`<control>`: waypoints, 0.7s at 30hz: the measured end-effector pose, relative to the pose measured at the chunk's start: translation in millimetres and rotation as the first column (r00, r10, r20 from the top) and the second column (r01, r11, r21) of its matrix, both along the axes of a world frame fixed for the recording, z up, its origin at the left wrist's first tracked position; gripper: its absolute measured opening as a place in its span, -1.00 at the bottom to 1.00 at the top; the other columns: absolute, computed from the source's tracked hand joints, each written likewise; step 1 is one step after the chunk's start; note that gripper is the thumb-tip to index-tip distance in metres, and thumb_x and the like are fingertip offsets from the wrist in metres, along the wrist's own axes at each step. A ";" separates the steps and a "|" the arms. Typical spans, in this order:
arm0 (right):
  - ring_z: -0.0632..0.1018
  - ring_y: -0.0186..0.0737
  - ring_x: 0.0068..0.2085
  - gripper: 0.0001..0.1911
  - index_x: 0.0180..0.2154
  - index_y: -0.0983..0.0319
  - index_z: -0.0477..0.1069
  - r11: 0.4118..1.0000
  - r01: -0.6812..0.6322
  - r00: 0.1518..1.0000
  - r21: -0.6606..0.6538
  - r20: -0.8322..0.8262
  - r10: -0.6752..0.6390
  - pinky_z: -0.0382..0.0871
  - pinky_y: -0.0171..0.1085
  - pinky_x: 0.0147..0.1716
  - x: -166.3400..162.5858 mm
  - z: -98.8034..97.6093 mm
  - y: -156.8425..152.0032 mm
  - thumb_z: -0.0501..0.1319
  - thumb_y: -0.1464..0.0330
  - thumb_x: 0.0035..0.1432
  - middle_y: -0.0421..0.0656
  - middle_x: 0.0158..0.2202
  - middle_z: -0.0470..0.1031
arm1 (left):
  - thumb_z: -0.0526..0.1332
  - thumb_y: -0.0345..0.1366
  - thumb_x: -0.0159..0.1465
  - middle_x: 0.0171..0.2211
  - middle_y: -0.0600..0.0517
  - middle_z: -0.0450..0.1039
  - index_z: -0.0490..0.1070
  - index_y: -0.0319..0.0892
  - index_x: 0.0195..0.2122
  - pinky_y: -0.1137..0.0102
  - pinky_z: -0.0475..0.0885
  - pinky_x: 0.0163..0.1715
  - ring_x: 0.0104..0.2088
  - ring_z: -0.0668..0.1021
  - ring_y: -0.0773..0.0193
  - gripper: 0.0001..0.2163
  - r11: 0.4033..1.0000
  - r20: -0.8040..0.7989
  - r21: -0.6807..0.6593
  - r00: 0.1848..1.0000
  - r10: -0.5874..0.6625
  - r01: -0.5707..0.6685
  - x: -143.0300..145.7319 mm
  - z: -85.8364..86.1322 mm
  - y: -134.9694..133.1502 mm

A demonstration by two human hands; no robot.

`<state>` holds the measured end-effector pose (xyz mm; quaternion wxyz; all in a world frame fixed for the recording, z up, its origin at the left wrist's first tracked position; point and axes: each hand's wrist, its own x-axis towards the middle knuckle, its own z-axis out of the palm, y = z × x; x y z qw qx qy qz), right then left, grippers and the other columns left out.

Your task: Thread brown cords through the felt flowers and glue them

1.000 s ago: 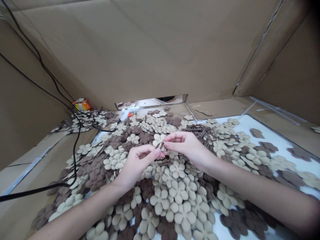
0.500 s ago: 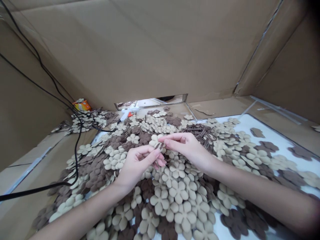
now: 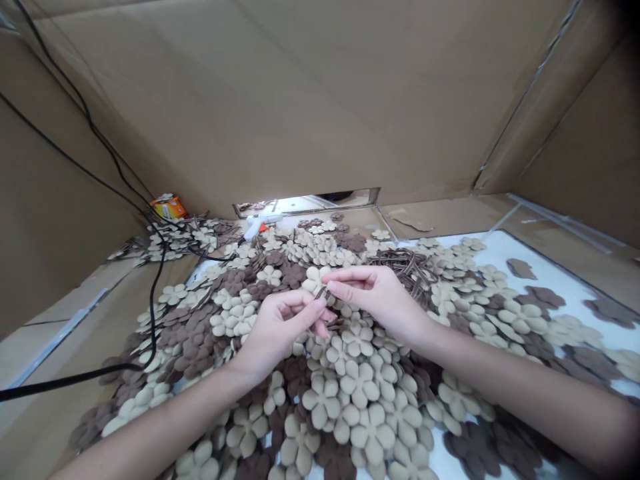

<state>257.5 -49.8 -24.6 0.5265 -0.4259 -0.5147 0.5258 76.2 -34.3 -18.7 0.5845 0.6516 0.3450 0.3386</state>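
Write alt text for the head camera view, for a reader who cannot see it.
Two bare hands, left hand and right hand, pinch a small brown piece between their fingertips above a heap of beige and brown flower cutouts. Cardboard walls enclose the space; a black cable and a white glue gun lie at the back left.

1. Cardboard walls (image 3: 320, 100) rise all round, and the back panel fills the top of the view.
2. Low in it, a narrow slot (image 3: 310, 202) lets light through.
3. Just before the slot lies a white glue gun (image 3: 257, 225).
4. Far left sits a small orange box (image 3: 169, 207).
5. A black cable (image 3: 155, 280) runs down the left wall.
6. On the right there is bare white sheet (image 3: 520, 250), with a few dark brown flowers (image 3: 547, 296) scattered on it.
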 end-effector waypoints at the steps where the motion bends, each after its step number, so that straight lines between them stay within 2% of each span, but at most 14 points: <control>1: 0.59 -0.25 -0.19 -0.77 -0.26 0.19 0.58 1.000 -0.001 1.000 0.000 -0.004 0.001 0.45 -0.30 -0.14 -0.2 -0.9 0.0 0.37 0.30 -0.05 -0.17 -0.22 0.61 | 0.21 -0.24 0.23 -0.59 0.08 0.51 0.47 -0.17 -0.55 0.45 0.42 -0.31 -0.42 0.55 0.30 -0.76 1.000 -0.003 -0.004 1.000 -0.001 0.001 -0.1 -0.1 0.2; 6: 0.57 -0.25 -0.19 -0.85 -0.33 0.20 0.59 0.998 -0.017 1.000 0.061 0.002 0.016 0.44 -0.31 -0.14 -0.2 -2.3 -1.0 0.36 0.35 -0.03 -0.16 -0.25 0.61 | 0.21 -0.22 0.23 -0.60 0.10 0.51 0.48 -0.17 -0.53 0.44 0.41 -0.31 -0.50 0.50 0.35 -0.77 1.000 -0.039 0.008 0.999 0.011 -0.011 -0.3 -2.6 1.6; 9: 0.57 -0.27 -0.21 -0.89 -0.35 0.19 0.59 0.996 -0.009 1.000 0.085 0.011 0.008 0.43 -0.33 -0.17 1.1 -2.7 -0.5 0.35 0.36 -0.02 -0.18 -0.27 0.61 | 0.21 -0.20 0.23 -0.61 0.09 0.51 0.48 -0.17 -0.51 0.43 0.41 -0.29 -0.45 0.52 0.31 -0.78 1.000 -0.055 0.015 0.998 0.010 -0.009 0.3 -3.7 2.2; 17: 0.56 -0.27 -0.25 -0.86 -0.34 0.22 0.60 0.999 0.014 0.999 0.041 0.044 -0.016 0.40 -0.33 -0.19 2.6 -3.9 1.9 0.34 0.34 -0.01 -0.17 -0.29 0.61 | 0.22 -0.17 0.21 -0.54 0.05 0.55 0.49 -0.19 -0.53 0.45 0.40 -0.29 -0.32 0.56 0.23 -0.75 0.995 -0.197 0.104 0.980 0.011 0.010 0.1 -6.2 4.9; 21: 0.55 -0.25 -0.27 -0.84 -0.37 0.24 0.59 0.999 0.035 0.998 0.019 0.044 -0.036 0.39 -0.30 -0.18 4.3 -5.7 4.4 0.34 0.28 -0.01 -0.15 -0.31 0.61 | 0.26 -0.21 0.17 -0.49 0.05 0.57 0.52 -0.22 -0.47 0.49 0.40 -0.38 -0.40 0.56 0.28 -0.81 0.996 -0.224 0.083 0.975 -0.001 0.020 2.0 -7.4 5.4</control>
